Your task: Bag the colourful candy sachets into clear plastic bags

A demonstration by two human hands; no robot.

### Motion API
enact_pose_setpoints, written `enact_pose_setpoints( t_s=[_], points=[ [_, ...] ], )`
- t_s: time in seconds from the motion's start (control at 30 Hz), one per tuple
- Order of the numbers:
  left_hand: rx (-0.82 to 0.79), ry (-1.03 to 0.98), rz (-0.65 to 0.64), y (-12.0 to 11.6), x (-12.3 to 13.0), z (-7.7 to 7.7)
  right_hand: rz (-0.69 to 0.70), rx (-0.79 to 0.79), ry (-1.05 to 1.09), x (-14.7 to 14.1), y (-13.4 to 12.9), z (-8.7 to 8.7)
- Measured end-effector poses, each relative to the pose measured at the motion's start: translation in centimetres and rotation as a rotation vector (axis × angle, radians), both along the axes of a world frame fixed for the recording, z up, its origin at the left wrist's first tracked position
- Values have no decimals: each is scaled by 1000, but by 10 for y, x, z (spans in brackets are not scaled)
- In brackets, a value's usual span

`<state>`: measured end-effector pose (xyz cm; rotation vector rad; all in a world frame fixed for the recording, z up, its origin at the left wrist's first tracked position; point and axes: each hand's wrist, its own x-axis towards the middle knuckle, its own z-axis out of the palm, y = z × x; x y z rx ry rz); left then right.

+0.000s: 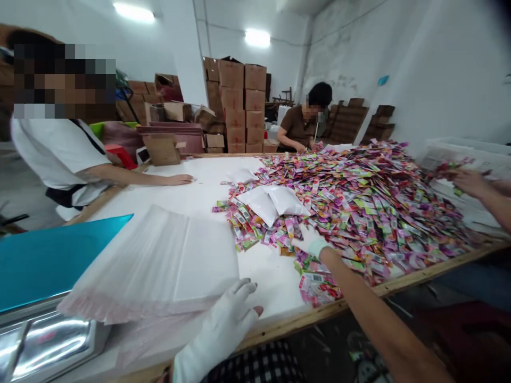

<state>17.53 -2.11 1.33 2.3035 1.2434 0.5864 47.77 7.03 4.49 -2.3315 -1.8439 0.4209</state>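
My left hand (229, 316), in a white glove with bare fingertips, hovers at the table's near edge. Its fingers are loosely stretched, the thumb stands apart, and nothing is in it. Beside it lies a fanned stack of clear plastic bags (159, 260). Over the near left side of a big heap of small colourful sachets (371, 207) reaches my right hand (310, 241), also gloved in white. The fingers are spread and touch or nearly touch sachets. Just beyond it, two puffy white packets (259, 205) rest on the heap.
A silver metal device (48, 340) and a blue sheet (59, 260) occupy the left corner. One person (64, 143) stands left, a hand on the white table (159, 191); another (303, 122) works at the far side. A third person's hand (471, 183) holds sachets at right, by a white bin (467, 154).
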Motion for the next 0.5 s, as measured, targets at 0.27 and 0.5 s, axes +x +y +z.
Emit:
enact_pose_setpoints(
  t_s=[0.27, 0.5],
  points=[
    [240, 163, -54, 36, 44, -47, 422, 278, 73, -9, -22, -60],
    [168, 335, -250, 47, 50, -71, 314, 388, -427, -20, 89, 2]
  ],
)
